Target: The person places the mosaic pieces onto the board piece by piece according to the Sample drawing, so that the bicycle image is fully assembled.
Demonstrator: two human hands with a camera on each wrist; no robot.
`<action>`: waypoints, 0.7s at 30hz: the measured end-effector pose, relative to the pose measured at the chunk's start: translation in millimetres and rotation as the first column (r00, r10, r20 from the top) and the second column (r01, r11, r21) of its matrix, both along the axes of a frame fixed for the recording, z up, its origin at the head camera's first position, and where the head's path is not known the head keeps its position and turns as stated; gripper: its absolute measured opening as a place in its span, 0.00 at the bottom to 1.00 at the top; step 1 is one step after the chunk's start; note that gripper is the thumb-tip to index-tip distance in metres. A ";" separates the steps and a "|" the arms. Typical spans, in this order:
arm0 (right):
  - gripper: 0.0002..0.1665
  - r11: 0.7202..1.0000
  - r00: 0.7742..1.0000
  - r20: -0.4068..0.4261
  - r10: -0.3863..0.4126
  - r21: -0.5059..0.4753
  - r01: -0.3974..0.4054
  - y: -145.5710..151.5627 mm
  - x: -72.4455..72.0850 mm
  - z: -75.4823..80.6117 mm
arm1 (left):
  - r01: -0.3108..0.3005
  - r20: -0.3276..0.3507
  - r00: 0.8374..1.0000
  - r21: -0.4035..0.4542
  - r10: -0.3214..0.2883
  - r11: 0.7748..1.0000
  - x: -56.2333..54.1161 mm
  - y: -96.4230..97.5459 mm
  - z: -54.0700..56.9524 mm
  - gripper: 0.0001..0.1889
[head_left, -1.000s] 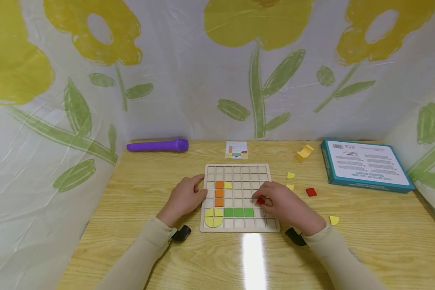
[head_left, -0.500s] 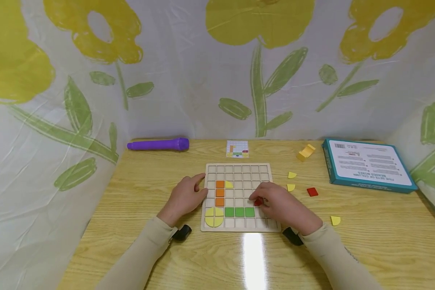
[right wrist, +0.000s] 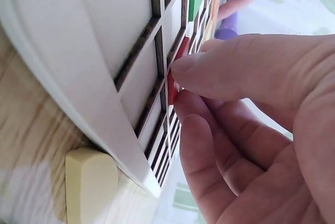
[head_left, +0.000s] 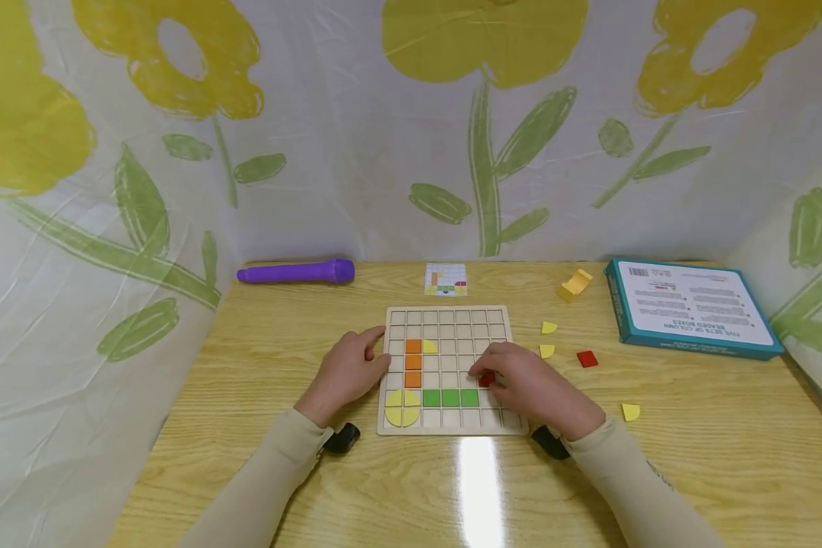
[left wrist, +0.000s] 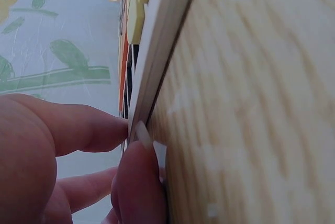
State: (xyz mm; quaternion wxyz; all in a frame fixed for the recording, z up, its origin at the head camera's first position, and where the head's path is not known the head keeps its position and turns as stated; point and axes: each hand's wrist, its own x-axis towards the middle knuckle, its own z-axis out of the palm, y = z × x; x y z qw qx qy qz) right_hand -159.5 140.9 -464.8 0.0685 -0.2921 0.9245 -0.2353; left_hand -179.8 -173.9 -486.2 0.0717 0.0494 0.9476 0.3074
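Observation:
A wooden grid board [head_left: 449, 332] lies flat between the hands. Its cells hold several orange squares [head_left: 413, 363], green squares [head_left: 450, 398] and yellow quarter-circle tiles [head_left: 402, 409]. My right hand [head_left: 524, 386] pinches a small red tile [right wrist: 171, 89] over the board's right part, just beyond the green row; the fingers partly cover the tile, so its full outline is hidden. In the right wrist view the tile is low against the grid. My left hand [head_left: 342, 373] touches the board's left edge with index finger and thumb, as the left wrist view shows at close range.
Right of the board lie several yellow quarter-circles [head_left: 631, 412] and another red tile [head_left: 587, 358]. Behind it is a pattern card [head_left: 446, 280]. A purple microphone-shaped object [head_left: 296, 272], a yellow curved piece [head_left: 575, 285] and a teal box [head_left: 695, 308] stand along the back.
My right hand has shifted slightly left with the red tile and lowered it toward the grid. The left hand stays at the board's edge.

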 end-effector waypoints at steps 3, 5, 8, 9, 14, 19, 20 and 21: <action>0.17 1.000 1.000 0.003 -0.001 0.004 0.001 0.0 0.1 -0.7 | 0.003 -0.003 1.000 0.001 -0.003 1.000 0.2 -0.1 -0.2 0.33; 0.17 1.000 1.000 0.008 -0.002 0.003 0.002 0.1 0.0 -1.1 | 0.002 -0.003 1.000 0.003 -0.002 1.000 0.6 -0.1 0.2 0.33; 0.15 1.000 1.000 0.026 -0.011 0.000 0.011 0.0 -0.2 -0.8 | -0.002 0.009 1.000 0.000 0.002 1.000 0.8 0.2 0.3 0.33; 0.15 1.000 0.999 0.034 -0.014 -0.003 0.014 0.1 0.1 -0.8 | -0.004 0.014 1.000 -0.003 0.004 1.000 1.1 0.1 0.2 0.33; 0.15 0.999 0.998 0.049 -0.046 -0.015 0.047 9.5 1.9 0.3 | -0.009 0.014 1.000 -0.021 0.009 1.000 1.1 -2.2 -1.9 0.33; 0.13 0.991 0.990 0.054 -0.132 -0.020 0.133 44.1 5.4 3.8 | -0.003 0.004 1.000 -0.011 0.003 1.000 -0.9 -0.4 -1.2 0.34; 0.13 0.988 0.987 0.053 -0.152 -0.017 0.153 52.7 6.4 4.2 | -0.002 0.005 1.000 -0.010 0.002 1.000 -1.1 0.2 -1.0 0.34; 0.13 0.986 0.985 0.049 -0.165 -0.013 0.166 61.5 7.3 4.8 | -0.002 0.005 1.000 -0.007 0.002 1.000 -1.3 0.6 -0.9 0.34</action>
